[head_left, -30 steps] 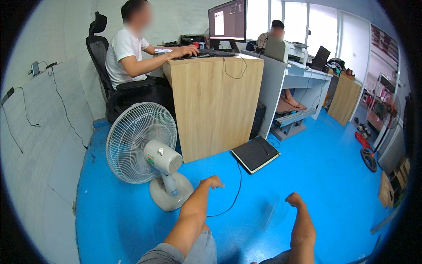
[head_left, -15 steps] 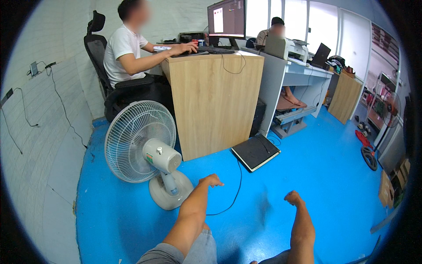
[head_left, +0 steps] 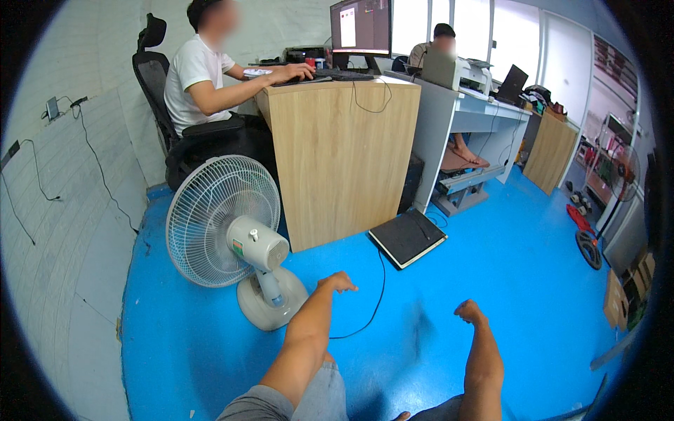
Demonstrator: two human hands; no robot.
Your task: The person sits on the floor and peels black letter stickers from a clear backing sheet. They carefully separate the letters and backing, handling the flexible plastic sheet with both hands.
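Observation:
My left hand (head_left: 340,282) reaches forward over the blue floor, just right of the fan's base. Its fingers point right, slightly apart, and nothing shows in them. My right hand (head_left: 469,311) is held out further to the right, its fingers curled in with no object visible. Neither hand touches anything that I can see. Nearest to my left hand are the grey standing fan (head_left: 260,243) and a thin black cable (head_left: 382,291) on the floor. Beyond both hands a flat black pad with pale edges (head_left: 407,238) lies by the desk.
A wooden desk (head_left: 344,168) stands ahead, with a monitor (head_left: 361,28) on it. A person in a white shirt (head_left: 200,77) sits there, hand near the keyboard. Another person (head_left: 421,55) sits behind a white desk (head_left: 484,116). Cardboard boxes (head_left: 616,302) line the right side.
The whole scene sits slightly higher in the picture. Both of my hands keep nearly the same pose and place.

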